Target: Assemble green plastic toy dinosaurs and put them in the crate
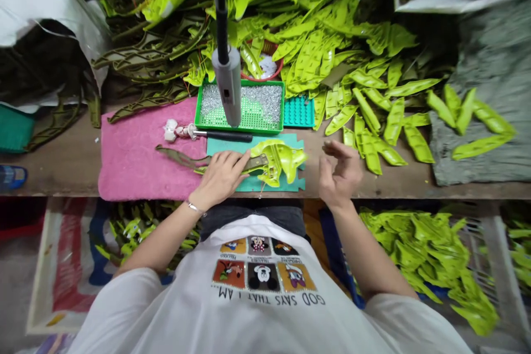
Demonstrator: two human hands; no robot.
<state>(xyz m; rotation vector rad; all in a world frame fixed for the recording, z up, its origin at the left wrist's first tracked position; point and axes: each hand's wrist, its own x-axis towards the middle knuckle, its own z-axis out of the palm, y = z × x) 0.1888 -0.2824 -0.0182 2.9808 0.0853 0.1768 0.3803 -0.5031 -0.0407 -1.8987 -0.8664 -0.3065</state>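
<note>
My left hand [224,174] lies over a plastic piece, its fingers close together and holding it down on a turquoise foam mat [269,185]. The piece has a lime-green, fin-shaped end [280,160] on the right and a long dark olive strip [182,156] running left. To the right of the mat, my right hand [341,177] is raised with fingers half curled and thumb apart; no object shows in it. Just behind the piece lies a black-handled screwdriver [228,136], its shaft by a crumpled white bundle [176,130].
A green tray [239,128] of small silvery screws stands behind the mat. Over it hangs a grey powered screwdriver [227,86]. A pink cloth [145,155] lies left. Lime-green pods [367,110] spread right; olive strips [141,63] pile back left. A crate [492,243] is below.
</note>
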